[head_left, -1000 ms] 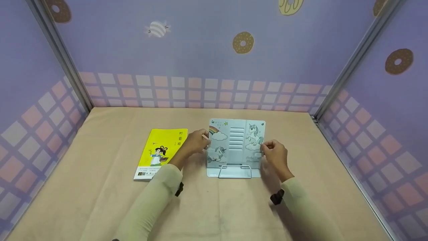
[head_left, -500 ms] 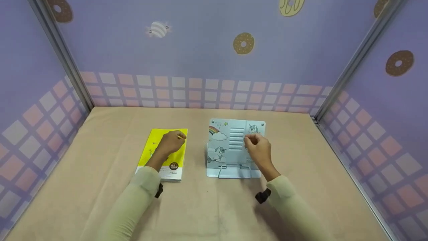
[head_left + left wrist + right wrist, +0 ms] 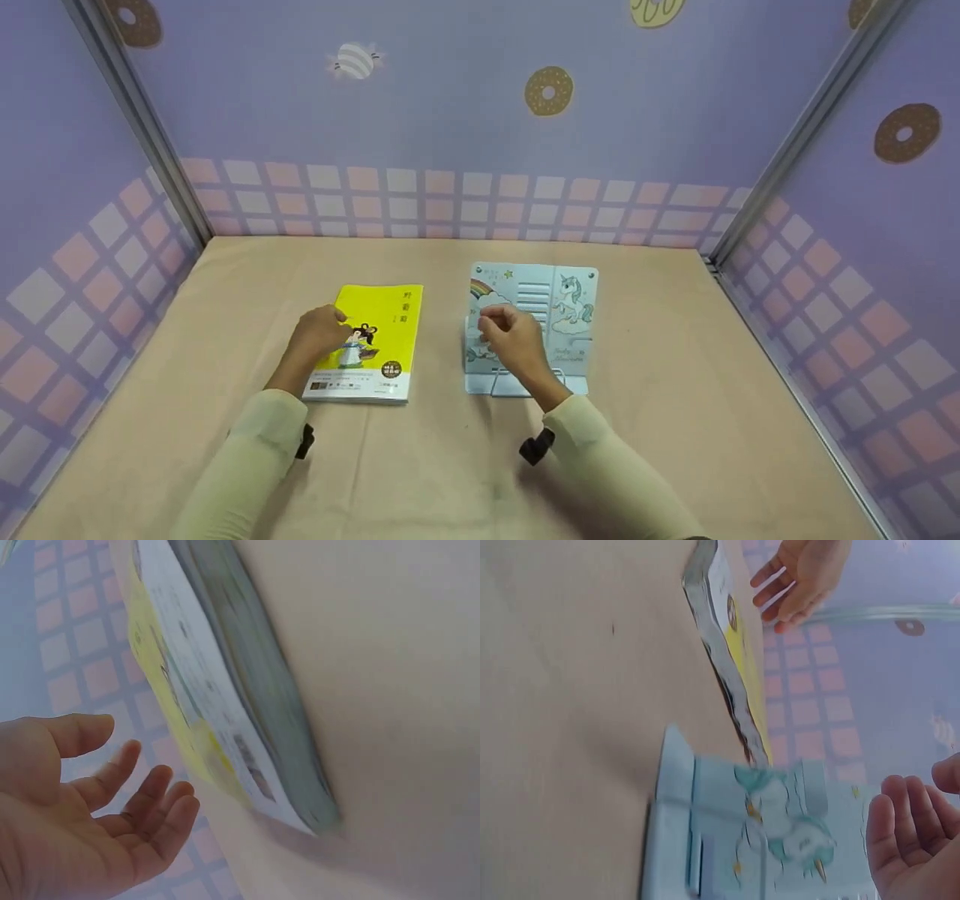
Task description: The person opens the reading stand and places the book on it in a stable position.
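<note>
Left hand (image 3: 319, 332) of mine: fingers loosely parted, holding nothing, near the yellow book (image 3: 381, 322), which lies flat on the bench (image 3: 427, 465). Right hand (image 3: 517, 336): likewise unladen, before the raised blue stand (image 3: 561, 326). Risks assessed: a one-sided lift could splay the pages; a stray knuckle could tip the stand.

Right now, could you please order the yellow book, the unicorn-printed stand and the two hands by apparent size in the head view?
1. Unicorn-printed stand
2. Yellow book
3. Left hand and right hand, which look too alike to rank apart.
</note>
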`<state>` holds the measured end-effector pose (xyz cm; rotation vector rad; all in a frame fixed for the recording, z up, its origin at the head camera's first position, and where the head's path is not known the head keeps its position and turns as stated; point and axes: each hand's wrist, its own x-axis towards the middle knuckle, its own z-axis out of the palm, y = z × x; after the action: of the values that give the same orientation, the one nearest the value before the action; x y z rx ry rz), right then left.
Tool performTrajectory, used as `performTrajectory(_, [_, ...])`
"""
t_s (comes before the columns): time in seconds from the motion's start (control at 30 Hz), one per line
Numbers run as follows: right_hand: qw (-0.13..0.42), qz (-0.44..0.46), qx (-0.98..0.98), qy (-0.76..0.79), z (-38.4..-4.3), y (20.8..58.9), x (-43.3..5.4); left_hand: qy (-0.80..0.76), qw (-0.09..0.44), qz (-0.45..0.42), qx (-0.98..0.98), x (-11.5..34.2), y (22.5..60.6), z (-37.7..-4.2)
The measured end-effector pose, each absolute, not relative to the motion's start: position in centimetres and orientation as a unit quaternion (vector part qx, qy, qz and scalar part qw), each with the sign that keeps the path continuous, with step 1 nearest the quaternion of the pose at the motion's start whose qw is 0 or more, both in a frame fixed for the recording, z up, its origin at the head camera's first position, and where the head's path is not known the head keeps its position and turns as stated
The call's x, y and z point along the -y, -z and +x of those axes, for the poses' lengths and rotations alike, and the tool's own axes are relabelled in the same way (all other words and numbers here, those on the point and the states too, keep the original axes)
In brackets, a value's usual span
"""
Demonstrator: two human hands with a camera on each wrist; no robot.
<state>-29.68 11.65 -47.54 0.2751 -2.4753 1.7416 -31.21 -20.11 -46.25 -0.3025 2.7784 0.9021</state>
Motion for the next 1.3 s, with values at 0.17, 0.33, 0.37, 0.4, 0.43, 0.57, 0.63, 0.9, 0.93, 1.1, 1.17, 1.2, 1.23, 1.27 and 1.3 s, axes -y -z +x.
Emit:
performTrajectory(0.17, [-0.063,0.101,0.809,-0.575,-28.6,48.4,-8.6,-0.291,0.135,-0.122,-0.939,22.3,46.8,-30.5])
performTrajectory(0.33, [-0.153,0.063,0.818,-0.55,-27.6,49.1,-5.8,-0.315,0.158,-0.167,-0.921,22.8,47.3,-29.8])
performTrajectory(0.37, [-0.164,0.051,0.819,-0.547,-27.5,49.3,-5.4,-0.321,0.161,-0.174,-0.917,22.7,47.3,-29.7])
performTrajectory(0.4, [-0.175,0.037,0.819,-0.545,-27.5,49.4,-5.0,-0.324,0.164,-0.179,-0.914,22.6,47.3,-29.7])
performTrajectory(0.43, [-0.185,0.024,0.819,-0.543,-27.5,49.6,-4.7,-0.326,0.166,-0.18,-0.913,22.5,47.2,-29.6])
performTrajectory(0.57, [-0.221,-0.017,0.81,-0.543,-27.7,50.3,-4.0,-0.332,0.17,-0.182,-0.91,22.0,47.2,-29.7])
performTrajectory(0.63, [-0.237,-0.03,0.798,-0.553,-27.9,50.7,-3.9,-0.334,0.17,-0.189,-0.908,21.9,47.2,-29.6])
performTrajectory(0.9, [-0.284,-0.051,0.738,-0.61,-28.1,51.2,-2.9,-0.313,0.168,-0.184,-0.916,21.9,47.0,-29.5])
performTrajectory(0.93, [-0.285,-0.051,0.736,-0.612,-28.1,51.1,-2.8,-0.312,0.168,-0.185,-0.917,21.9,46.9,-29.5])
performTrajectory(1.1, [-0.283,-0.053,0.733,-0.616,-27.8,50.8,-2.4,-0.317,0.169,-0.195,-0.913,22.2,47.1,-30.0])
performTrajectory(1.17, [-0.283,-0.059,0.731,-0.618,-27.8,50.9,-2.4,-0.319,0.174,-0.197,-0.911,22.3,47.2,-30.2])
performTrajectory(1.2, [-0.285,-0.063,0.729,-0.62,-27.8,51.0,-2.4,-0.32,0.178,-0.198,-0.909,22.3,47.3,-30.3])
performTrajectory(1.23, [-0.287,-0.067,0.726,-0.621,-27.8,51.1,-2.4,-0.321,0.182,-0.201,-0.907,22.4,47.4,-30.4])
performTrajectory(1.27, [-0.289,-0.073,0.724,-0.622,-27.9,51.2,-2.5,-0.323,0.186,-0.201,-0.906,22.5,47.6,-30.5])
performTrajectory(1.3, [-0.291,-0.078,0.722,-0.622,-27.9,51.4,-2.5,-0.324,0.19,-0.201,-0.905,22.5,47.7,-30.5])
